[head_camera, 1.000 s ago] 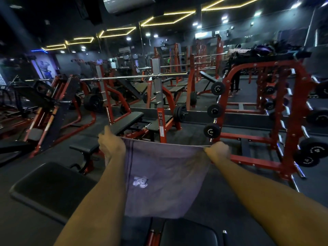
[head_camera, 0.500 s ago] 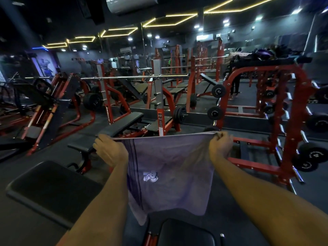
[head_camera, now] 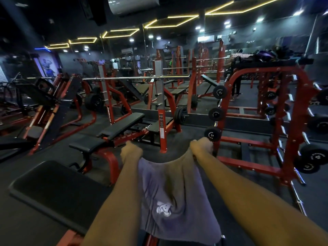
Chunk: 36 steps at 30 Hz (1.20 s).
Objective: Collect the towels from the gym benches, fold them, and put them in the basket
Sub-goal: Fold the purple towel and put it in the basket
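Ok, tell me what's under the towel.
The left hand and right hand hold the towel. Below its hem a red frame pokes out; whatever else lies behind is covered.

The dark floor, probably rubber matting, carries a black padded bench near left, a red-framed adjustable bench farther back, and a dumbbell rack right.

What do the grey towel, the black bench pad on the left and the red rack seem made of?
The towel looks like soft woven cloth, maybe cotton: it sags and creases. The bench pad seems vinyl over padding, matte black, faint sheen. The rack looks like painted metal tubing, glossy red, with bolts.
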{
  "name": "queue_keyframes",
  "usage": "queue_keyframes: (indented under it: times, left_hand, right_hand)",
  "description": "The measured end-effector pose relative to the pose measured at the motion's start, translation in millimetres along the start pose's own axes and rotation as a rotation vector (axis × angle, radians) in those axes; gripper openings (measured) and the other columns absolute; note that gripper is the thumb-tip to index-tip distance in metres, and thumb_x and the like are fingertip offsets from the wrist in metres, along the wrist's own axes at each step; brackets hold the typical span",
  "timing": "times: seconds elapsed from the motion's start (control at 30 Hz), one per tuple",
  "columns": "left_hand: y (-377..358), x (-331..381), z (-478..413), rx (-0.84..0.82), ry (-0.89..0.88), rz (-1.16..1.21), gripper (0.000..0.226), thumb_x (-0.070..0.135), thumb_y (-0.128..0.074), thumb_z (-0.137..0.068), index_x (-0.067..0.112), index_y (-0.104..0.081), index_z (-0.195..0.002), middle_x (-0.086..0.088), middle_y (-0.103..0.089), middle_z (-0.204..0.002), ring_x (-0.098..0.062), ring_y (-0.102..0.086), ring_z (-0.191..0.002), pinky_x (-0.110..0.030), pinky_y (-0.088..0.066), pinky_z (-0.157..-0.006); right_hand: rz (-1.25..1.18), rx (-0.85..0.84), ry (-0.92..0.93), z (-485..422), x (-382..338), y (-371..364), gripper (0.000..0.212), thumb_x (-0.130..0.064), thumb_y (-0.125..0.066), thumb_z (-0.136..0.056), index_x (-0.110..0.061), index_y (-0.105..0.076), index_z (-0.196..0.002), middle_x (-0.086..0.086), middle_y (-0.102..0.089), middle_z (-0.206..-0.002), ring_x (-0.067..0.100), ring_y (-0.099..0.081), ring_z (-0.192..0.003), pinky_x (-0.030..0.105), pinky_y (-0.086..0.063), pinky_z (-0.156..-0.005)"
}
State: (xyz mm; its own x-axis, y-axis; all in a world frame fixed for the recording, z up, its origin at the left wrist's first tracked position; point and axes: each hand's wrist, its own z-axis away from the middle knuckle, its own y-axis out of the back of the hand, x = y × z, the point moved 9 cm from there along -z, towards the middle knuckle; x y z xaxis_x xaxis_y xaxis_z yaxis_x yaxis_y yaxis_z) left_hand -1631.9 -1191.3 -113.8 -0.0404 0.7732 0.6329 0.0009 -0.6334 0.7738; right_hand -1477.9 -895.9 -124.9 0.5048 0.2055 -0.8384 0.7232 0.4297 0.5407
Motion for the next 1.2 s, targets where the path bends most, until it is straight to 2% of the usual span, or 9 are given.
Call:
queue_keyframes:
  times: [0.13, 0.3, 0.4, 0.6, 0.77, 0.9, 0.97, 1.07, 1.2]
  left_hand:
    - [-21, 53, 21, -0.17, -0.252, 0.143, 0.013, 0.006, -0.057, -0.08, 0.014, -0.054, -0.09, -0.016, -0.062, -0.098, -0.033, -0.067, -0.083, -0.042, -0.061, -0.064]
    - [-27, 94, 52, -0.329, -0.455, 0.238, 0.013, 0.009, -0.066, -0.084, 0.007, -0.057, -0.093, -0.014, -0.062, -0.093, -0.025, -0.066, -0.075, -0.031, -0.055, -0.045]
    - [-23, 97, 56, -0.371, -0.445, 0.322, 0.006, 0.005, -0.052, -0.095, 0.007, -0.055, -0.099, -0.013, -0.062, -0.087, -0.021, -0.064, -0.069, -0.035, -0.058, -0.05]
    - [-20, 100, 60, -0.556, -0.373, 0.432, 0.037, -0.011, -0.029, -0.089, 0.014, -0.043, -0.112, -0.015, -0.061, -0.078, -0.026, -0.062, -0.061, -0.047, -0.057, -0.064]
    - [-10, 99, 52, -0.393, -0.566, 0.275, 0.027, 0.011, -0.058, -0.088, 0.014, -0.047, -0.112, -0.016, -0.064, -0.092, -0.028, -0.064, -0.079, -0.041, -0.053, -0.066]
    - [-36, 71, 31, -0.426, -0.615, -0.243, 0.104, 0.043, -0.077, -0.047, 0.033, -0.031, -0.139, -0.009, -0.049, -0.134, -0.031, -0.047, -0.122, -0.048, -0.043, -0.101]
    - [-48, 52, 31, -0.454, -0.58, -0.422, 0.089, 0.038, -0.075, -0.052, 0.035, -0.04, -0.134, -0.009, -0.057, -0.13, -0.031, -0.051, -0.121, -0.046, -0.044, -0.102]
    - [-48, 43, 28, -0.359, -0.539, -0.334, 0.039, 0.01, -0.065, -0.076, 0.02, -0.066, -0.114, -0.01, -0.067, -0.117, -0.027, -0.06, -0.112, -0.031, -0.048, -0.091]
    - [-45, 42, 19, -0.247, -0.566, -0.241, 0.016, 0.014, -0.064, -0.085, 0.012, -0.07, -0.1, -0.014, -0.071, -0.107, -0.029, -0.064, -0.104, -0.023, -0.038, -0.072]
  right_hand:
    - [-0.077, -0.309, 0.261, 35, -34, -43, 0.021, -0.026, -0.063, -0.094, -0.007, -0.068, -0.086, 0.011, -0.07, -0.081, 0.013, -0.068, -0.06, 0.027, -0.058, -0.056]
    - [-0.019, -0.384, 0.464, 59, -63, -53, 0.019, -0.027, -0.064, -0.094, -0.011, -0.066, -0.082, 0.005, -0.067, -0.075, 0.009, -0.065, -0.057, 0.022, -0.056, -0.051]
    - [-0.013, -0.405, 0.515, 62, -69, -49, 0.015, -0.028, -0.064, -0.093, -0.016, -0.067, -0.084, 0.003, -0.067, -0.079, 0.01, -0.066, -0.068, 0.024, -0.058, -0.062]
    - [0.034, -0.447, 0.641, 68, -78, -39, 0.014, -0.03, -0.079, -0.079, -0.022, -0.067, -0.081, -0.002, -0.07, -0.081, 0.008, -0.066, -0.076, 0.02, -0.054, -0.068]
    - [-0.016, -0.369, 0.695, 60, -83, -26, 0.011, -0.023, -0.075, -0.081, -0.02, -0.065, -0.077, 0.001, -0.068, -0.077, 0.007, -0.06, -0.066, 0.017, -0.044, -0.057]
    - [-0.125, -0.346, 0.711, 48, -88, -14, 0.013, -0.02, -0.071, -0.083, -0.026, -0.062, -0.075, -0.002, -0.069, -0.078, 0.008, -0.062, -0.07, 0.021, -0.045, -0.063]
    - [-0.189, -0.316, 0.692, 39, -86, -7, 0.013, -0.022, -0.07, -0.085, -0.026, -0.061, -0.076, 0.0, -0.07, -0.08, 0.011, -0.063, -0.073, 0.027, -0.05, -0.067]
    - [-0.191, -0.261, 0.658, 24, -77, 6, 0.009, -0.02, -0.068, -0.088, -0.026, -0.062, -0.085, -0.003, -0.069, -0.087, 0.007, -0.063, -0.079, 0.02, -0.048, -0.068]
    - [0.058, -0.356, 0.563, 0, -37, 0, 0.016, -0.016, -0.07, -0.088, -0.025, -0.061, -0.098, -0.007, -0.064, -0.093, 0.007, -0.06, -0.088, 0.02, -0.047, -0.076]
